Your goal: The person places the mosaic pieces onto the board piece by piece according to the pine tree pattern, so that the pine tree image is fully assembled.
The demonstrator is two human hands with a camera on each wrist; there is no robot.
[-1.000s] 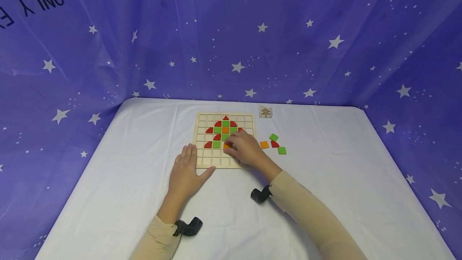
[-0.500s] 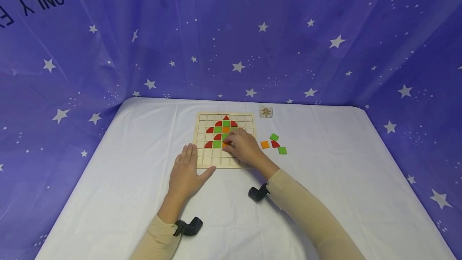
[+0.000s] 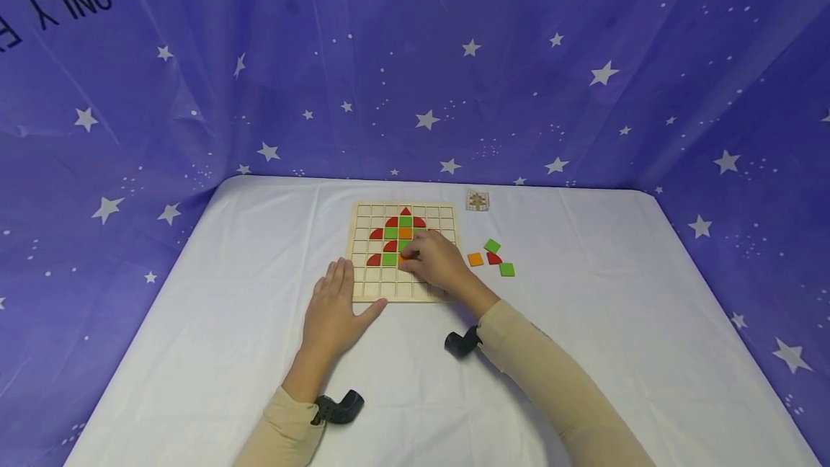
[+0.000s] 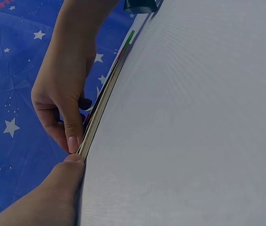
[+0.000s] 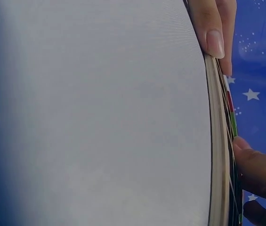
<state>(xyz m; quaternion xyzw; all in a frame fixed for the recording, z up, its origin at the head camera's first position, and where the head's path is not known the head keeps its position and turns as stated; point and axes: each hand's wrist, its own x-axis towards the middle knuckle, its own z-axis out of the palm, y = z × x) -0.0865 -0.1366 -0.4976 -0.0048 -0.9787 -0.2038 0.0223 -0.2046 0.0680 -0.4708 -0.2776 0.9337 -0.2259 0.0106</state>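
A pale wooden grid board (image 3: 366, 288) lies on the table, with red, green and orange tiles forming a tree shape in its cells. My right hand (image 3: 441, 265) is over the board's right half, thumb and fingertips pinching an orange square tile (image 3: 403, 260) beside a green tile (image 3: 389, 259) in the lower coloured row. That hand covers several cells to the right. Flat along the board's left edge lies my left hand (image 3: 332, 312), fingers straight and thumb spread at the near edge. In the left wrist view the board (image 4: 100, 106) appears edge-on.
Right of the board are loose tiles: an orange square (image 3: 475, 259), a red quarter-round (image 3: 494, 259) and two green squares, the nearer green square (image 3: 507, 270) lowest. A small pattern card (image 3: 477, 200) lies behind them. Starry purple cloth (image 3: 428, 92) hangs around the white table (image 3: 583, 294).
My right hand has shifted slightly left with the orange tile, closer to the green tile beside it. The left hand has stayed at the board's edge.
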